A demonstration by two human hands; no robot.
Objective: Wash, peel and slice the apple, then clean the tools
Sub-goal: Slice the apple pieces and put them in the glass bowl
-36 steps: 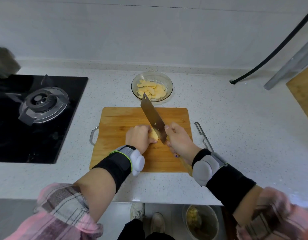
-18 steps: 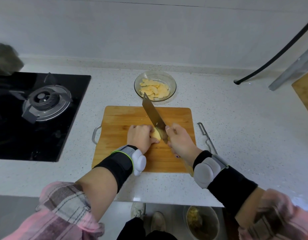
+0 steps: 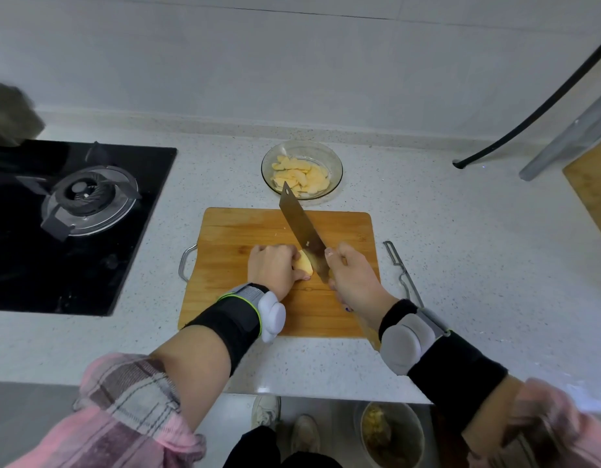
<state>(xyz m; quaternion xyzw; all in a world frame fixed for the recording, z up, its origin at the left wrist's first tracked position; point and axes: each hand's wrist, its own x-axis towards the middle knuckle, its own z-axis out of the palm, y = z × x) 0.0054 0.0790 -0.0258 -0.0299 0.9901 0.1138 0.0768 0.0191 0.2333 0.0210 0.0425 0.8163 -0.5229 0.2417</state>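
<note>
Two hands at work on our cutting board (image 3: 231, 251), centre of the frame.

Our left hand (image 3: 272, 266) curls over the peeled apple piece (image 3: 304, 261), pinning it to the board; our right hand (image 3: 351, 273) grips the knife (image 3: 301, 228), blade resting against the apple. Above the board, a glass bowl (image 3: 333, 160) holds apple slices (image 3: 301, 177). Right of the board lies the peeler (image 3: 398, 265).

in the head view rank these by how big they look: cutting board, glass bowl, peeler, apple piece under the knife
1. cutting board, clearly largest.
2. glass bowl, though it sits farther from the camera.
3. peeler, long but thin.
4. apple piece, smallest as seen; the left hand hides part of it.
</note>
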